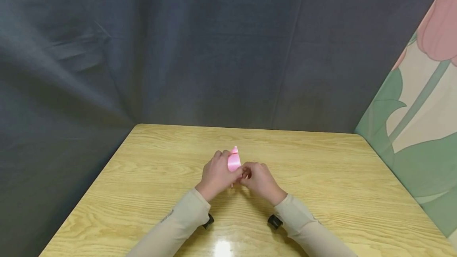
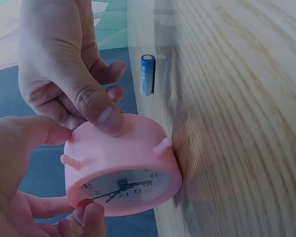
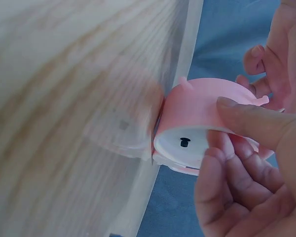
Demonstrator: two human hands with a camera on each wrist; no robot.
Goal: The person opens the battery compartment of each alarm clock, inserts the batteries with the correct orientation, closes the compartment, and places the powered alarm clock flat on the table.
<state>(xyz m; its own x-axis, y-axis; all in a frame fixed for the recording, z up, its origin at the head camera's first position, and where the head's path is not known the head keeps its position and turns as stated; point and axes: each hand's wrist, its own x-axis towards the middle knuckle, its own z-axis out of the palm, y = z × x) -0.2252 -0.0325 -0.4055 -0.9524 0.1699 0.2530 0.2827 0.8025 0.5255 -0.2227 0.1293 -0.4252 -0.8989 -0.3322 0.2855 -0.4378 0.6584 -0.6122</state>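
Observation:
A pink alarm clock [image 1: 233, 162] is tipped onto its side at the tabletop between both hands. Its dial [image 2: 133, 190], with dark pointers, shows in the left wrist view, and small pegs [image 2: 164, 144] stick out of the case. The right wrist view gives its white back [image 3: 175, 140] and a black knob [image 3: 185, 142]. My left hand [image 1: 217, 173] grips the case, thumb on the rim and fingertips by the dial. With thumb on the case and fingertips at the back edge, my right hand [image 1: 262, 181] pinches the clock, covering part of the back.
A blue and silver battery [image 2: 147, 74] lies on the wooden table [image 1: 171, 150] beyond the clock in the left wrist view. A dark curtain [image 1: 221, 50] hangs behind the table, and a flower-patterned wall [image 1: 421, 130] stands on the right.

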